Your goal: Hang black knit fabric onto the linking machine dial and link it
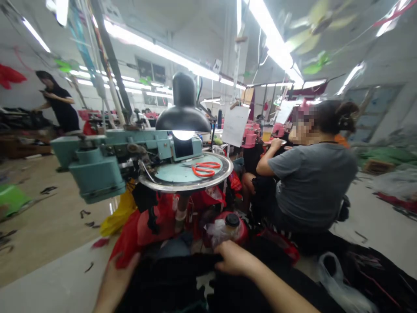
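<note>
Black fabric [172, 278] lies across the lap at the bottom of the head view. My right hand [236, 259] is closed on the upper edge of this fabric, its fingers curled. At the fabric's left side is my left hand [122, 278], smeared by motion, beside a red cloth [130, 239]; its grip cannot be made out. Ahead stands a green sewing machine [97, 169] with a round metal-rimmed table [163, 184], on which red-handled scissors [205, 168] rest. A lit black lamp [183, 108] hangs over it.
A red container with a black cap [232, 220] stands beyond my right hand. At the right sits a person in a grey shirt [312, 182]. Black cloth and a clear plastic bag [342, 287] lie at lower right. A yellow cloth [120, 213] hangs under the machine.
</note>
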`<action>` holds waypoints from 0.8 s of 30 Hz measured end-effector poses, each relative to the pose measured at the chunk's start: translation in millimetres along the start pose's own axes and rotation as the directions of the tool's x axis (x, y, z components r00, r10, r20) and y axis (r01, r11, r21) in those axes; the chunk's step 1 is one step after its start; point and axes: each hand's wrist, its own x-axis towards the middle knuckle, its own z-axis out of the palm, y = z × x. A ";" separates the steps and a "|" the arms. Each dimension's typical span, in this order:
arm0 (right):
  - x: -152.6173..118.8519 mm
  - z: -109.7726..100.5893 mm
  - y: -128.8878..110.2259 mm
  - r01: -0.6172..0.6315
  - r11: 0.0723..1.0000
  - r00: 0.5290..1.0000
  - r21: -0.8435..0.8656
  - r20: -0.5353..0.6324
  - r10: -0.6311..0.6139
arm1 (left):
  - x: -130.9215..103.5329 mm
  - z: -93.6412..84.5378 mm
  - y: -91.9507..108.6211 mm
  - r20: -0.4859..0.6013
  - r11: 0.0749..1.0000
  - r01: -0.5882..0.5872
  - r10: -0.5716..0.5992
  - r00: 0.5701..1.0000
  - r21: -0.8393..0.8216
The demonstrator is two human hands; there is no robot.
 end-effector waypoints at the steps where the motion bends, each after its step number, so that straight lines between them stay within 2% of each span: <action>1: 1.4 -3.3 -12.1 0.023 1.000 0.999 -0.020 -0.023 -0.024 | -12.7 14.5 1.6 0.108 0.999 -0.045 0.047 0.993 -0.028; 2: 2.6 -8.0 -23.3 0.051 0.998 0.998 -0.034 -0.042 -0.053 | -23.2 27.6 5.8 0.364 0.986 -0.144 0.163 0.917 -0.079; 3: 3.0 -14.7 -32.8 0.074 0.996 0.995 -0.043 -0.066 -0.077 | -30.7 38.0 12.4 0.583 0.970 -0.217 0.238 0.777 -0.107; 4: 2.6 -23.6 -40.4 0.084 0.995 0.991 -0.054 -0.097 -0.089 | -34.9 44.9 21.3 0.688 0.956 -0.272 0.269 0.673 -0.108; 5: 1.0 -34.5 -46.3 0.085 0.995 0.985 -0.055 -0.149 -0.092 | -36.0 48.3 32.3 0.713 0.945 -0.306 0.292 0.638 -0.113; 7: -4.8 -59.7 -56.0 0.104 0.995 0.950 -0.003 -0.297 -0.100 | -31.6 46.7 58.8 0.710 0.944 -0.314 0.288 0.643 -0.099; 8: -8.3 -72.5 -61.4 0.142 0.989 0.923 0.045 -0.367 -0.116 | -28.3 43.6 73.1 0.718 0.949 -0.298 0.280 0.637 -0.105; 9: -11.8 -84.6 -68.0 0.198 0.976 0.895 0.091 -0.423 -0.143 | -25.7 40.0 87.6 0.746 0.951 -0.279 0.282 0.603 -0.134; 10: -14.5 -95.6 -75.8 0.263 0.957 0.872 0.124 -0.454 -0.181 | -24.6 36.9 101.8 0.750 0.950 -0.250 0.303 0.588 -0.188; 12: -15.9 -115.4 -93.0 0.370 0.922 0.846 0.118 -0.454 -0.281 | -26.6 32.5 127.5 0.686 0.927 -0.210 0.373 0.625 -0.312; 13: -13.5 -125.0 -100.8 0.402 0.911 0.831 0.096 -0.457 -0.318 | -29.0 31.1 138.7 0.631 0.916 -0.204 0.389 0.671 -0.347; 15: -1.5 -145.5 -111.0 0.421 0.906 0.777 0.050 -0.536 -0.331 | -33.5 28.7 156.7 0.513 0.909 -0.204 0.378 0.770 -0.363; 17: 18.9 -168.3 -112.6 0.408 0.912 0.722 0.028 -0.621 -0.304 | -35.1 25.4 168.9 0.446 0.914 -0.173 0.336 0.830 -0.367; 18: 30.5 -179.9 -110.7 0.426 0.905 0.731 0.015 -0.595 -0.334 | -34.7 23.3 172.8 0.436 0.912 -0.140 0.314 0.843 -0.385; 21: 61.3 -210.2 -101.1 0.442 0.893 0.810 -0.088 -0.390 -0.439 | -30.5 17.0 175.9 0.418 0.880 -0.033 0.257 0.871 -0.473; 22: 68.5 -217.5 -97.9 0.413 0.901 0.826 -0.134 -0.361 -0.432 | -28.8 15.4 174.4 0.408 0.869 -0.006 0.239 0.881 -0.495; 24: 79.1 -226.5 -93.5 0.305 0.927 0.847 -0.218 -0.384 -0.369 | -25.5 13.5 169.0 0.394 0.861 0.035 0.196 0.898 -0.508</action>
